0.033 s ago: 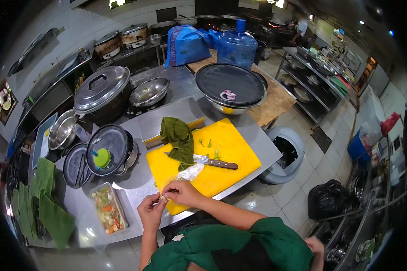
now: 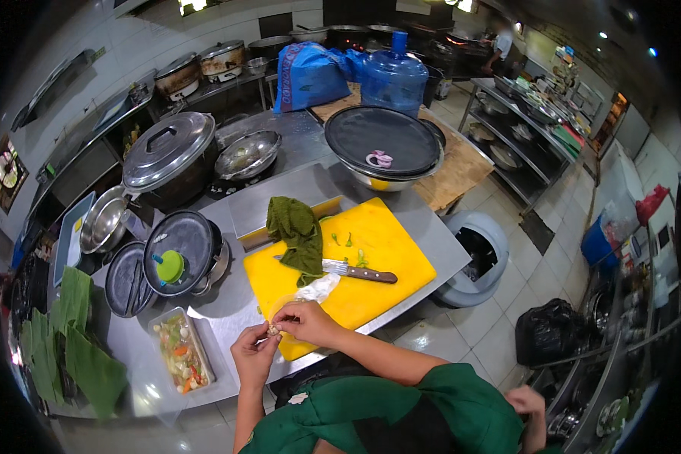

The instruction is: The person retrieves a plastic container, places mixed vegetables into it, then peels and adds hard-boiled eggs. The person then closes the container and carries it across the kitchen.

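Above the near left edge of a yellow cutting board (image 2: 386, 234), my left hand (image 2: 253, 349) and my right hand (image 2: 307, 321) meet at the fingertips. Both pinch a small pale piece (image 2: 274, 330), too small and covered to name surely. Just beyond my right hand lies a crumpled white plastic bag (image 2: 319, 289). A knife (image 2: 371, 274) with a brown handle rests on the board, its blade partly under a dark green cloth (image 2: 293, 231). Green trimmings (image 2: 362, 259) are scattered beside the knife.
Left of my hands stands a container of cut vegetables (image 2: 180, 349), near banana leaves (image 2: 91, 363). A black tray with onion rings (image 2: 380, 159) tops a bowl behind the board. A grey bin (image 2: 473, 257) stands right of the table. Another person's hand (image 2: 525, 399) shows at lower right.
The view has shifted very slightly. The other person's hand at lower right has risen a little. My hands keep the same pinch on the small pale piece.
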`<state>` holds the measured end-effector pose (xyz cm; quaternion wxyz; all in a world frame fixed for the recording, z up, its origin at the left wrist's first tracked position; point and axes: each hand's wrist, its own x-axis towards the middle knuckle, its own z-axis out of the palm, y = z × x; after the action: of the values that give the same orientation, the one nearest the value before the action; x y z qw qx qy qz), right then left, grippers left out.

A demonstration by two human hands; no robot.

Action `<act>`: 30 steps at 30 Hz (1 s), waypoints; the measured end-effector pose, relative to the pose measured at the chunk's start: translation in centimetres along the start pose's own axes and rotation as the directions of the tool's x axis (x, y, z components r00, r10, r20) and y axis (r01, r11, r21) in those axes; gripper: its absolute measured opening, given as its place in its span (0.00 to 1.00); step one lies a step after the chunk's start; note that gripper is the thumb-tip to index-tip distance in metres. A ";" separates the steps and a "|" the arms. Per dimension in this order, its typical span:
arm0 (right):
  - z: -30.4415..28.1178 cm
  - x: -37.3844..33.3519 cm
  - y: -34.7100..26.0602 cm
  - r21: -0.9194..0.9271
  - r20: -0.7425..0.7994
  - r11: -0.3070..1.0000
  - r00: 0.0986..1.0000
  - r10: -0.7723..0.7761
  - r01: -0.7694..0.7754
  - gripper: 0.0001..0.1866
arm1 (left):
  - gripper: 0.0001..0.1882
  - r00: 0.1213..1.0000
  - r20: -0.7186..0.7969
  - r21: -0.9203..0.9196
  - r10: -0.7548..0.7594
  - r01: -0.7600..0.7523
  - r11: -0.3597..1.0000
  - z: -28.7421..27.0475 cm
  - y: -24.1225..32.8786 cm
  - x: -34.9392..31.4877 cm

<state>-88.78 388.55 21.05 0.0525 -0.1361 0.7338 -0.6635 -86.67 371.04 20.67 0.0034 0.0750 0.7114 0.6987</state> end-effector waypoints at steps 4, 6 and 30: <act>-0.9 -0.4 -0.1 0.105 0.023 0.993 0.998 0.060 -0.062 0.08 | 0.16 0.999 0.049 0.040 -0.009 0.007 0.999 0.4 0.4 0.4; -0.9 -0.4 -0.2 0.118 0.036 0.991 0.998 0.056 -0.060 0.07 | 0.15 0.996 0.079 0.027 0.051 -0.054 0.998 0.3 0.5 0.4; -0.4 -1.0 0.2 -0.113 -0.024 0.960 0.965 -0.262 0.258 0.06 | 0.10 0.992 -0.070 -0.160 -0.108 0.095 0.983 0.7 -0.5 0.2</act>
<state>-88.00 389.24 20.79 -0.0569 -0.2211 0.7456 -0.6261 -86.84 371.78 20.20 0.0168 0.0106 0.6570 0.7536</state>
